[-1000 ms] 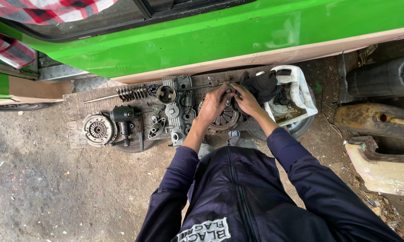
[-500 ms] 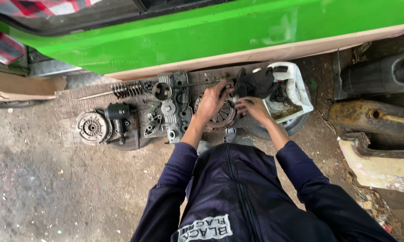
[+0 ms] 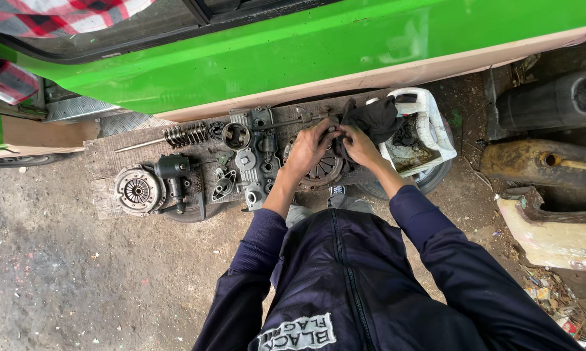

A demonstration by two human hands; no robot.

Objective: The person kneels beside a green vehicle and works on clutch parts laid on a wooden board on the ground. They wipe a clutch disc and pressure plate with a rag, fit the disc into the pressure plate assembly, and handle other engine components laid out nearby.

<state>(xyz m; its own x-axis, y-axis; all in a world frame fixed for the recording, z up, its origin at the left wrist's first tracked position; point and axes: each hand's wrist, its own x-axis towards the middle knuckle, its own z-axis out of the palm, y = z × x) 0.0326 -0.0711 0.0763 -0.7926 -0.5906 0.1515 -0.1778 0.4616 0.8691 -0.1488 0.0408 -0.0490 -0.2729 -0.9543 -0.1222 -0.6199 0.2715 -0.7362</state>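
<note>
Both hands are down on the round clutch plate (image 3: 317,170) sitting on the wooden board worktop (image 3: 104,156) next to the green vehicle body (image 3: 319,52). Left hand (image 3: 308,148) has its grip curled over the plate's top edge, right hand (image 3: 358,144) grip is pinching the black rag (image 3: 374,120) against it. A coil spring (image 3: 185,134), a second clutch disc (image 3: 137,190) and a white tub (image 3: 429,123) sit around it

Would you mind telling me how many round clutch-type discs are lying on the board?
2. One round disc lies at the board's left end; the other disc sits under the left hand and right hand. More may be hidden beneath the dark rag.
</note>
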